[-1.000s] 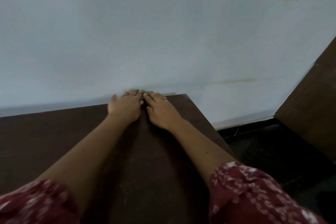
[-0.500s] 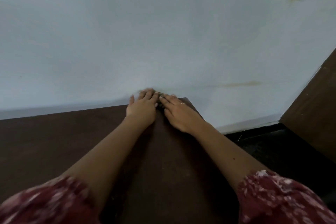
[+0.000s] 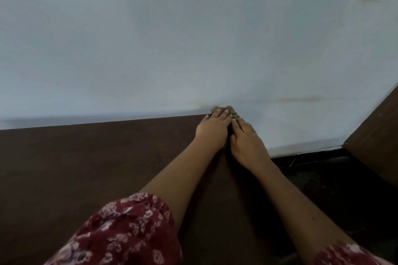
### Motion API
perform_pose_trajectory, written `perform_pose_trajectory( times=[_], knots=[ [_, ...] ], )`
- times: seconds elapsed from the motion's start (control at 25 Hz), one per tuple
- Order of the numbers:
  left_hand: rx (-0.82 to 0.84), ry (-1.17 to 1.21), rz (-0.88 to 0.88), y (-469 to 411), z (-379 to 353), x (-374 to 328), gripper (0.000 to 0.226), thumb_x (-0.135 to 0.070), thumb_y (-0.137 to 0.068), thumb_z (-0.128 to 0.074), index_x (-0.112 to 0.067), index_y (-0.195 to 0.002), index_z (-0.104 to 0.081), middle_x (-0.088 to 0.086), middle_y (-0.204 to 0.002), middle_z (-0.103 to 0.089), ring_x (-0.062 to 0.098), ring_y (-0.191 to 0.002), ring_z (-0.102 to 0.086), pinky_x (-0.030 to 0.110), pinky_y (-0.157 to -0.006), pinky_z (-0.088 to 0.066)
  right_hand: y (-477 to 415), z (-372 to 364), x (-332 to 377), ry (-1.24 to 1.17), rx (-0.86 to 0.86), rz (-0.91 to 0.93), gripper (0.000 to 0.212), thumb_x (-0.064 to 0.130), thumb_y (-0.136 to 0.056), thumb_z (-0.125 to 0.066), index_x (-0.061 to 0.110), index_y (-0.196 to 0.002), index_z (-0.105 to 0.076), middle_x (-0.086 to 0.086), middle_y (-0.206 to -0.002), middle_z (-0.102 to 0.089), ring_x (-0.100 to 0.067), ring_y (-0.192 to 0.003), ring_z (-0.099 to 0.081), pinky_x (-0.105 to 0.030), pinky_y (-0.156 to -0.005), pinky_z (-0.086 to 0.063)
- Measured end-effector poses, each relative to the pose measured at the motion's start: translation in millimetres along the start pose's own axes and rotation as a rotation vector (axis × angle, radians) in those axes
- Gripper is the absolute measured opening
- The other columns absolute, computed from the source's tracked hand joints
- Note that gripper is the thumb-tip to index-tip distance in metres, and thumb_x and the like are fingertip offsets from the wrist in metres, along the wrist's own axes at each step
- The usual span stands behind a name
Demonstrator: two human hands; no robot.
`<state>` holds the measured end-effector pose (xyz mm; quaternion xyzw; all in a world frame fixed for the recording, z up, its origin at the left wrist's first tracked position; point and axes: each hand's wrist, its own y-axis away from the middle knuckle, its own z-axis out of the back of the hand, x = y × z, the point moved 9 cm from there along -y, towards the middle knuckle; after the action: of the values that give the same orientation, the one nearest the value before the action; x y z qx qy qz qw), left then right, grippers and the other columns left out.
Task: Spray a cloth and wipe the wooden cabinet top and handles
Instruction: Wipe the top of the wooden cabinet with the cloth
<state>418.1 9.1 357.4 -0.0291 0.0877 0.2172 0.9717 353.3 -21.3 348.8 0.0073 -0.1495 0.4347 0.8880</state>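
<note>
The dark brown wooden cabinet top (image 3: 86, 168) fills the lower half of the view and meets a pale wall. My left hand (image 3: 213, 128) and my right hand (image 3: 245, 140) lie side by side, palms down, at the top's far right corner against the wall. Both press on a small olive-grey cloth (image 3: 233, 112), of which only a crumpled edge shows past the fingertips. No spray bottle or cabinet handles are in view.
The pale blue wall (image 3: 193, 38) rises directly behind the cabinet. To the right the cabinet ends and a dark floor (image 3: 333, 178) lies below. A brown wooden panel (image 3: 379, 135) stands at the far right edge.
Both hands have slid the cloth to the right along the back edge, from mid-top to the far right corner, and the camera view has shifted with them.
</note>
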Motion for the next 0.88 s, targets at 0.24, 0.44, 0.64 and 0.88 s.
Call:
perform_pose_trajectory(
  times=[0.24, 0.44, 0.64, 0.88],
  knots=[
    [-0.008, -0.091, 0.06, 87.9, 8.0, 17.8, 0.055, -0.021, -0.099, -0.028, -0.026, -0.15, -0.006, -0.009, -0.16, 0.003, 0.006, -0.147, 0.0, 0.037, -0.12, 0.0, 73.7, -0.3, 48.4, 0.029, 0.041, 0.024, 0.055, 0.024, -0.097, -0.03, 0.016, -0.149, -0.015, -0.006, -0.159, -0.013, -0.027, -0.146, -0.012, -0.037, -0.118, -0.013],
    [0.007, -0.106, 0.268, 183.7, 22.3, 77.0, 0.05, -0.029, -0.1, -0.02, -0.029, -0.15, -0.01, -0.01, -0.16, 0.0, 0.005, -0.147, -0.004, 0.038, -0.119, -0.008, 119.6, -17.0, 136.5, -0.04, 0.099, 0.245, 0.054, 0.025, -0.097, -0.032, 0.014, -0.148, -0.019, -0.007, -0.158, -0.016, -0.029, -0.146, -0.01, -0.04, -0.119, -0.008],
    [0.0, 0.023, 0.335, 238.3, 19.1, 61.2, 0.047, -0.036, -0.1, -0.023, -0.032, -0.146, -0.021, -0.011, -0.16, -0.006, 0.006, -0.147, -0.005, 0.039, -0.119, -0.009, 172.2, -7.0, 135.0, 0.025, 0.139, 0.396, 0.053, 0.026, -0.097, -0.03, 0.014, -0.147, -0.02, -0.007, -0.158, -0.019, -0.026, -0.147, -0.011, -0.04, -0.119, -0.008],
    [-0.008, 0.142, 0.211, 226.3, 0.6, -19.0, 0.048, -0.03, -0.097, -0.028, -0.024, -0.145, -0.027, -0.005, -0.161, -0.008, 0.011, -0.148, -0.005, 0.046, -0.119, -0.01, 190.0, 19.6, 74.9, -0.015, 0.027, 0.356, 0.066, 0.038, -0.079, -0.024, 0.004, -0.131, -0.047, -0.02, -0.146, -0.04, -0.035, -0.141, -0.027, -0.045, -0.117, -0.017]
  ],
)
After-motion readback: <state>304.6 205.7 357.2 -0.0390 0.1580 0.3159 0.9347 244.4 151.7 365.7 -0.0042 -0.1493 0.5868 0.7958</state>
